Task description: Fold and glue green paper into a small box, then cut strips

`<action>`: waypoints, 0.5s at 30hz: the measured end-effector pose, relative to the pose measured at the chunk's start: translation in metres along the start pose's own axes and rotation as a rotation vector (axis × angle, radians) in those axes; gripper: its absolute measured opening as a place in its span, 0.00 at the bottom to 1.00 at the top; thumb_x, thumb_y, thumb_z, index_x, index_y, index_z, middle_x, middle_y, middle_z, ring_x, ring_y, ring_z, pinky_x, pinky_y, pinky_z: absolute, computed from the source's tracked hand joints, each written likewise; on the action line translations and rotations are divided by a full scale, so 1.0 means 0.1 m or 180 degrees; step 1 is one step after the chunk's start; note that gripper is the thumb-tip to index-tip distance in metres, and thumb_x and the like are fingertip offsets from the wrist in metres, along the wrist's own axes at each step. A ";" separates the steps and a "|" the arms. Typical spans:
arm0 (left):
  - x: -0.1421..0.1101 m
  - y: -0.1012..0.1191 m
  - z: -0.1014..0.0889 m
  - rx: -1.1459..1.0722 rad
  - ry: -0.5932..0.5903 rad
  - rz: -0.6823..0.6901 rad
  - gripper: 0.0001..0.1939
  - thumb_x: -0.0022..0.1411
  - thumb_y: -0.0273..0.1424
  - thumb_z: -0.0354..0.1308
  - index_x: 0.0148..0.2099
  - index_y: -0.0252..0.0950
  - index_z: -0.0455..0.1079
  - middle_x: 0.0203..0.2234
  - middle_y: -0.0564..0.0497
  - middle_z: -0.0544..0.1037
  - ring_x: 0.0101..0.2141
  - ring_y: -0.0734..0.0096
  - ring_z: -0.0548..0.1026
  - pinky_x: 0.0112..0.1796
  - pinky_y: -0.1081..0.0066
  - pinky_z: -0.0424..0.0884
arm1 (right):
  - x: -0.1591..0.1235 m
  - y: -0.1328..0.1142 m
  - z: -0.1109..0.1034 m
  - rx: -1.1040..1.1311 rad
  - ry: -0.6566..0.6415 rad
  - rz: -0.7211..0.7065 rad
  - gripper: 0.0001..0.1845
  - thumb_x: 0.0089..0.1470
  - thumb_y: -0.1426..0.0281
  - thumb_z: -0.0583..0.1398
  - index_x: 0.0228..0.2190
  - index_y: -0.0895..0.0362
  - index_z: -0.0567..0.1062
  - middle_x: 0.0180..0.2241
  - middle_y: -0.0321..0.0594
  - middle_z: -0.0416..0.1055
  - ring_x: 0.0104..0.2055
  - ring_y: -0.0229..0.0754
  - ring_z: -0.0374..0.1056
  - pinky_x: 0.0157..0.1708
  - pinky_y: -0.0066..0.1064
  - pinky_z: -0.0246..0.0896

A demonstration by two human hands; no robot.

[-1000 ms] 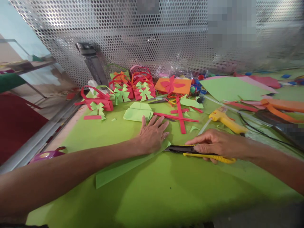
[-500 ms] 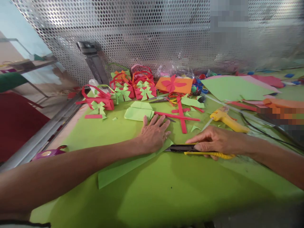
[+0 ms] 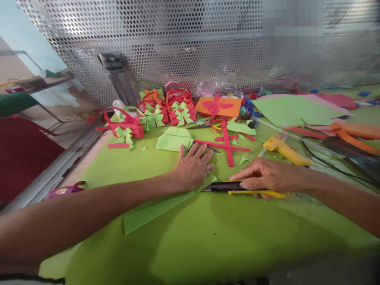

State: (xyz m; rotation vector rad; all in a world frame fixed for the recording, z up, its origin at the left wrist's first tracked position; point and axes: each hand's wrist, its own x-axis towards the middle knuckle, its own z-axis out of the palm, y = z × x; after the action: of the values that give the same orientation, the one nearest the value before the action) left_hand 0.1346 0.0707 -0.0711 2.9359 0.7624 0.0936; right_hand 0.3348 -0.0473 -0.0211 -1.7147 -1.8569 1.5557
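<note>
My left hand (image 3: 192,168) lies flat, fingers spread, pressing a folded green paper (image 3: 160,211) onto the green tabletop (image 3: 237,237). In my right hand (image 3: 264,178) is a yellow and black utility knife (image 3: 225,186), held low and pointing left. Its blade reaches the right end of the paper, slipping in at the fold; the tip is hidden. Just beyond my left fingers sits a light green folded paper piece (image 3: 173,140). Red paper strips (image 3: 227,146) lie crossed to its right.
Small red paper baskets with green bows (image 3: 182,113) stand at the back, near a grey bottle (image 3: 120,83). A yellow glue gun (image 3: 286,150) lies beyond my right hand. Orange-handled scissors (image 3: 353,134) are at far right, a purple object (image 3: 63,192) at left.
The knife and my right hand have shifted slightly left, the blade going further along the paper. My left hand stays in place.
</note>
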 end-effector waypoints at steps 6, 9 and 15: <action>0.01 0.02 -0.01 0.0047 0.0054 -0.0040 0.25 0.67 0.40 0.36 0.62 0.37 0.49 0.63 0.43 0.48 0.61 0.48 0.44 0.53 0.33 0.39 | 0.03 -0.07 0.01 0.0014 -0.0118 -0.0124 0.25 0.52 0.54 0.56 0.47 0.55 0.73 0.21 0.34 0.66 0.19 0.31 0.62 0.19 0.21 0.54; 0.04 0.05 -0.02 0.0052 0.0063 -0.0082 0.25 0.66 0.40 0.37 0.62 0.36 0.49 0.63 0.43 0.48 0.61 0.47 0.44 0.53 0.33 0.39 | 0.02 -0.04 -0.01 0.0026 -0.0080 -0.0047 0.26 0.52 0.54 0.56 0.48 0.54 0.71 0.22 0.35 0.68 0.20 0.32 0.63 0.19 0.22 0.54; 0.10 0.13 -0.05 0.0038 0.0230 -0.0102 0.25 0.66 0.38 0.41 0.62 0.35 0.50 0.63 0.42 0.50 0.61 0.48 0.45 0.54 0.35 0.40 | -0.03 0.03 -0.06 0.0135 -0.0024 0.0052 0.27 0.51 0.54 0.57 0.48 0.56 0.71 0.23 0.37 0.70 0.21 0.32 0.65 0.20 0.22 0.56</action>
State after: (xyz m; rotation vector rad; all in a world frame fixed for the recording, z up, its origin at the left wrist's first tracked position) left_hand 0.1493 0.0650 -0.0647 2.9446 0.8225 0.1939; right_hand 0.3417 -0.0469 -0.0195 -1.7124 -1.8043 1.5982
